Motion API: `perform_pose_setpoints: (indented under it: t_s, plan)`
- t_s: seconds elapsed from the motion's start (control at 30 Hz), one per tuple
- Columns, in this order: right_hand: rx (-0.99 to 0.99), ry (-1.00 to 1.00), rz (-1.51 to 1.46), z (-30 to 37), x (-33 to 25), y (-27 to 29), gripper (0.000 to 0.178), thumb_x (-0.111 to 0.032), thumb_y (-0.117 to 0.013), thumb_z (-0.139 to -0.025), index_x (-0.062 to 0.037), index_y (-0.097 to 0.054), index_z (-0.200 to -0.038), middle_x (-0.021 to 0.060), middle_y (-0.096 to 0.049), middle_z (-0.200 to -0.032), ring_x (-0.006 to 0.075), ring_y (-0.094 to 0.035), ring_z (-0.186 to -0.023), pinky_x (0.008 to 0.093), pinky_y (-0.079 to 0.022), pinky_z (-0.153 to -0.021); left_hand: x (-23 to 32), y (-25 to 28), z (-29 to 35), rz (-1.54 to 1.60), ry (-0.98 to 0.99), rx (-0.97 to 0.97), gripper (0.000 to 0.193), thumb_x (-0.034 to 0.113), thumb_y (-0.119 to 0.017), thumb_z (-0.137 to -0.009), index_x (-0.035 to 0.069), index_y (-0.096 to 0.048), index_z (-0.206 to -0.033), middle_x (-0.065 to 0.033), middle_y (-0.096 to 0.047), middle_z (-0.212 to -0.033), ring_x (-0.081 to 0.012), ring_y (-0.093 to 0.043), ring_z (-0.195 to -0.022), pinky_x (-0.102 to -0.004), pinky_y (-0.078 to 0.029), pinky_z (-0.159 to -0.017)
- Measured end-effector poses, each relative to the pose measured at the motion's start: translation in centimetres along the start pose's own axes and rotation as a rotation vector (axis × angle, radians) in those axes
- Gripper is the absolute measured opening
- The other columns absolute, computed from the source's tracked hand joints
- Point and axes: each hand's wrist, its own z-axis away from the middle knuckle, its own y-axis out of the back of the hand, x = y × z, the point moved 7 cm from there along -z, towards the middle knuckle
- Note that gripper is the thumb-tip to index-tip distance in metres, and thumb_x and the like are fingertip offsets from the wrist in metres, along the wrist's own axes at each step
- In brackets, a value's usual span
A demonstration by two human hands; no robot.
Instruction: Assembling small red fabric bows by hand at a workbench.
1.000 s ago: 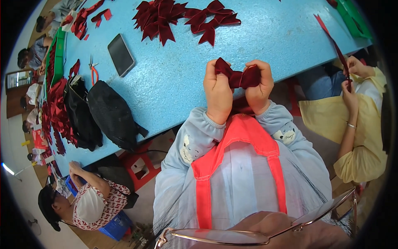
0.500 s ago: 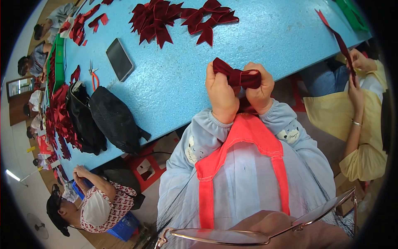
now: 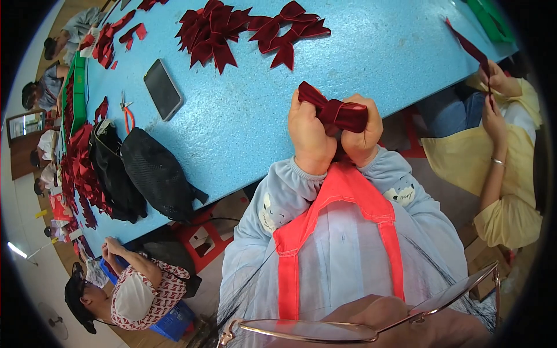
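L hand & R hand both grip 1 dk-red bow by near edge of desk. Uneven tugging, I'd guess, cld skew or loosen it.

A speckled blue workbench fills the upper middle, its glossy top catching a pale sheen. Below its near edge, toward the near left corner, sits a red plastic stool on grey floor; another red stool shows partly under the same edge, farther right. Beyond the bench's left edge rises a pale wall, with a framed glass pane, a brown panel, a lit white tube light and a blurred fan
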Motion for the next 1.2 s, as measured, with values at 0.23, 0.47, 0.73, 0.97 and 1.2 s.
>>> perform_pose_setpoints:
  t_s: [0.23, 0.47, 0.73, 0.97, 1.2]
  plan:
    - [0.103, 0.038, 0.085, 0.3, -0.8, 0.4, 0.007, -0.005, -0.045, -0.09, -0.0004, -0.05, -0.092, 0.0077, -0.058, -0.081, 0.0108, -0.052, -0.071, 0.0232, -0.042, -0.063, -0.8, -0.4, -0.1, -0.016, 0.095, -0.071, 0.008, 0.013, -0.041, -0.09, 0.012, -0.048, -0.086, 0.0003, -0.048, -0.071, -0.0085, -0.043, -0.05, -0.0227, -0.032, -0.04]
    - [0.028, -0.153, -0.175, -0.1, 0.9, -0.1, 0.009, -0.01, -0.045, -0.093, -0.0017, -0.05, -0.09, 0.0059, -0.057, -0.078, 0.0088, -0.051, -0.069, 0.0214, -0.041, -0.062, -0.4, -1.4, 0.1, -0.012, 0.15, -0.123, 0.007, 0.015, -0.041, -0.092, 0.013, -0.047, -0.089, -0.0012, -0.05, -0.07, -0.0071, -0.036, -0.046, -0.021, -0.027, -0.039]
    - [0.175, -0.168, -0.058, -0.2, 2.0, 0.8, 0.012, -0.01, -0.043, -0.094, -0.0028, -0.047, -0.085, 0.0024, -0.052, -0.073, 0.007, -0.046, -0.063, 0.0207, -0.039, -0.056, -0.6, -1.7, -0.3, 0.057, 0.208, -0.235, 0.007, 0.016, -0.04, -0.091, 0.012, -0.046, -0.091, -0.0035, -0.053, -0.07, -0.0068, -0.033, -0.045, -0.0207, -0.025, -0.038]
    - [0.187, -0.293, -0.291, 0.0, 2.8, 0.9, 0.011, -0.007, -0.042, -0.094, -0.0035, -0.048, -0.086, -0.0001, -0.051, -0.076, 0.0058, -0.045, -0.067, 0.0193, -0.039, -0.058, -1.3, -1.6, -0.4, 0.116, 0.246, -0.243, 0.008, 0.011, -0.038, -0.088, 0.011, -0.045, -0.09, -0.0049, -0.055, -0.071, -0.0078, -0.036, -0.046, -0.0215, -0.025, -0.038]
    - [0.264, -0.438, -0.263, -1.1, 2.6, 0.5, 0.011, -0.007, -0.042, -0.093, -0.0041, -0.049, -0.086, -0.0012, -0.051, -0.076, 0.0048, -0.044, -0.066, 0.0193, -0.037, -0.056, -1.9, -1.1, -0.9, 0.155, 0.305, -0.12, 0.008, 0.01, -0.037, -0.088, 0.011, -0.045, -0.087, -0.0045, -0.052, -0.067, -0.0097, -0.035, -0.044, -0.0232, -0.025, -0.037]
